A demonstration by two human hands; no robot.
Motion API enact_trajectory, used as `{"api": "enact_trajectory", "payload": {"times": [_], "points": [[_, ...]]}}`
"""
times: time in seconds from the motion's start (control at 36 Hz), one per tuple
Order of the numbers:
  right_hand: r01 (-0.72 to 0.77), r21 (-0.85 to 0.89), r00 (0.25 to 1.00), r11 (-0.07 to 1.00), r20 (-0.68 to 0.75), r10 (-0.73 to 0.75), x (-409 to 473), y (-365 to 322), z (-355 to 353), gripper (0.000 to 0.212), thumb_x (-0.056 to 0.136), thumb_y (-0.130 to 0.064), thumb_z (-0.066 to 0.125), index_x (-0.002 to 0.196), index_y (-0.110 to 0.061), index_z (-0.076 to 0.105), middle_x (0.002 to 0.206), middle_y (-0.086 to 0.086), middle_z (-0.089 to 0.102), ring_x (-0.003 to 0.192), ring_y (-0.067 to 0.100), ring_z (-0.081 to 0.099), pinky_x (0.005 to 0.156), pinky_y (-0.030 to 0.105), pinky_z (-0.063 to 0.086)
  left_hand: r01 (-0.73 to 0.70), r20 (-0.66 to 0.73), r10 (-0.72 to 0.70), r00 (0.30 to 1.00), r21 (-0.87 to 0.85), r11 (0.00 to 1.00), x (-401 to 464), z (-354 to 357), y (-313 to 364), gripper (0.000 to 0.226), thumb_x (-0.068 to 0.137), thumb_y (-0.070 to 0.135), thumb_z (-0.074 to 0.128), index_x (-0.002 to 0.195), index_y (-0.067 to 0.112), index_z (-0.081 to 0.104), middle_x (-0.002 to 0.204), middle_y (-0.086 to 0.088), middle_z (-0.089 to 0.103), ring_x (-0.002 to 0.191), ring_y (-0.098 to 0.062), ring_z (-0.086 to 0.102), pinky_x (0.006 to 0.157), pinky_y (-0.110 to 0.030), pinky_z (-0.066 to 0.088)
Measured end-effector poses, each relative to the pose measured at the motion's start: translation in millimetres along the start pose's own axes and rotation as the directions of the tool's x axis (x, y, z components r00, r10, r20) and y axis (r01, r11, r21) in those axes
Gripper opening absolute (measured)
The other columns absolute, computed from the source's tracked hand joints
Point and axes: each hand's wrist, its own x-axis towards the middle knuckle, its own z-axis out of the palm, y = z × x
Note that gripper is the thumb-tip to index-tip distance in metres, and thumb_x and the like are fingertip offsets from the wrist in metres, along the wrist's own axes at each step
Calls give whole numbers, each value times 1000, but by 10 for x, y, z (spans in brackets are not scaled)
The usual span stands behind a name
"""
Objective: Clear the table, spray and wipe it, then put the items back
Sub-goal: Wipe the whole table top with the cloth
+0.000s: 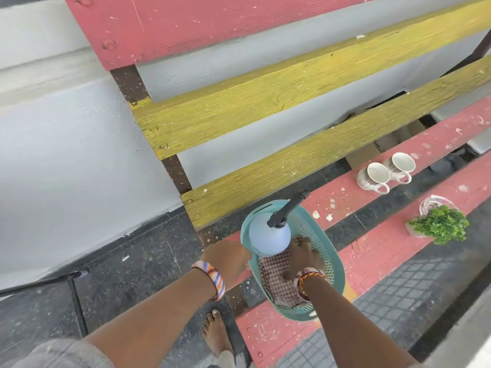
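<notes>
A teal plastic basket (333, 264) sits on the pink slats of the bench-like table (385, 248). Inside it stands a pale blue spray bottle (268, 235) with a black nozzle, and a red-and-white checked cloth (276, 277) lies beside it. My left hand (228, 257) grips the basket's left rim. My right hand (303, 257) is inside the basket, resting on the checked cloth next to the bottle; its fingers are partly hidden. Two white patterned mugs (385, 172) stand further along the slat. A small green plant (439, 227) sits by a clear dish (431, 205).
Yellow slats (292, 107) and a pink slat rise behind the pink ones, against a grey wall. Gaps between the slats show dark tiled floor. My bare foot (216, 333) stands on the floor by the bench end. A dark rod (39, 282) lies at the left.
</notes>
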Motion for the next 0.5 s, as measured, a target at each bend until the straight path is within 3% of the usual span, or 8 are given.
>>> {"api": "enact_trajectory", "payload": {"times": [0.14, 0.22, 0.25, 0.36, 0.44, 0.5], "points": [[-34, -223, 995, 974, -100, 11, 32, -142, -21, 55, 84, -30, 64, 133, -14, 46, 140, 12, 40, 129, 34, 37, 102, 45, 39, 17, -31, -17, 999, 12, 1000, 75, 7, 39, 31, 96, 20, 43, 120, 10, 58, 95, -2, 56, 110, -25, 56, 93, -36, 49], [33, -375, 992, 927, -98, -74, -22, -138, -27, 57, 81, -39, 65, 130, -13, 52, 140, 12, 40, 131, 33, 33, 105, 44, 32, 18, -19, -18, 1000, -10, 1000, 97, 24, 22, 30, 95, 17, 42, 120, 10, 58, 72, 11, 38, 102, -26, 56, 90, -37, 50], [57, -388, 993, 920, -77, -94, -42, -130, -47, 59, 79, -42, 67, 129, -13, 53, 139, 11, 42, 131, 32, 33, 106, 44, 30, 16, -31, -16, 999, -8, 1000, 105, 34, 16, 29, 96, 16, 42, 119, 11, 59, 74, 8, 42, 98, -25, 56, 88, -36, 49], [86, -203, 993, 975, 97, -67, -133, -94, -224, 54, 71, -32, 76, 118, -12, 59, 123, 6, 61, 116, 26, 56, 98, 38, 44, 17, -56, -16, 998, 15, 1000, 112, 31, 13, 27, 96, 14, 40, 114, 10, 60, 84, -4, 55, 90, -24, 55, 78, -31, 46], [63, -70, 981, 996, 188, -48, -198, -83, -425, 59, 71, -22, 78, 123, -5, 57, 126, 11, 59, 116, 28, 57, 95, 34, 48, 25, -42, -25, 999, 7, 1000, 92, 4, 26, 27, 95, 10, 43, 115, 12, 61, 109, -9, 64, 101, -28, 61, 84, -34, 50], [70, -50, 980, 996, 187, -59, -238, -75, -538, 61, 72, -21, 79, 126, -3, 55, 128, 12, 59, 117, 27, 56, 94, 32, 47, 38, -55, -38, 998, 0, 999, 77, -3, 33, 27, 94, 8, 43, 114, 13, 61, 109, -8, 62, 100, -29, 60, 80, -35, 49]]}}
